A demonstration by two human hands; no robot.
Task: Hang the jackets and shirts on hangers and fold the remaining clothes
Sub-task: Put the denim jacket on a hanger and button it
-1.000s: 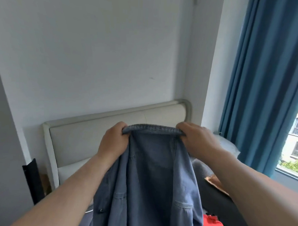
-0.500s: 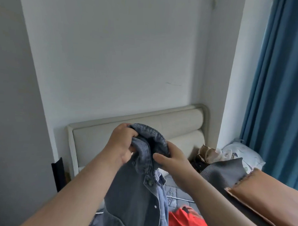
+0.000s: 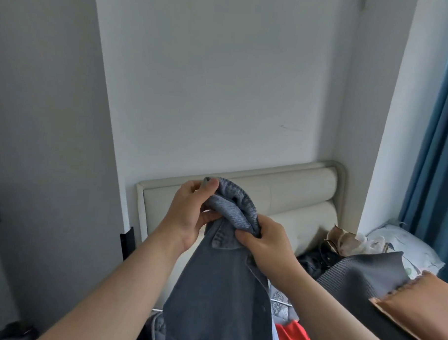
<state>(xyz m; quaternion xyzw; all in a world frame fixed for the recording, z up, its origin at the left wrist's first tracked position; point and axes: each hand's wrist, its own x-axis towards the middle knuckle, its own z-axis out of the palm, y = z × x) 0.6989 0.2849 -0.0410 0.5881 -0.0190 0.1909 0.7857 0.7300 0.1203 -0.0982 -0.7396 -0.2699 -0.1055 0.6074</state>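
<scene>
**Denim jacket up in the air, both hands bunched on the collar**

So the denim jacket (image 3: pixel 220 285) is held up in front of the headboard (image 3: pixel 294 188), hanging straight down between the two forearms and running off the bottom edge of the view. Room-wise, there's a big stretch of bare wall (image 3: pixel 221 79) above the headboard. A wall corner juts out on the left and the blue curtain (image 3: pixel 439 153) closes off the right edge. Lower right is crowded: a grey garment (image 3: pixel 362 273), a red garment (image 3: pixel 292 337) just beside the jacket's hem side, and a pillow (image 3: pixel 404 242) near the curtain.

Hands: the left hand (image 3: pixel 190 214) is the higher one, thumb and fingers pinching the top of the rolled-over collar. The right hand (image 3: pixel 263 238) sits just below it, fingers curled tight round the bunched collar fabric, knuckles toward the camera. The two hands are nearly touching, with the folded collar arched between them.
</scene>
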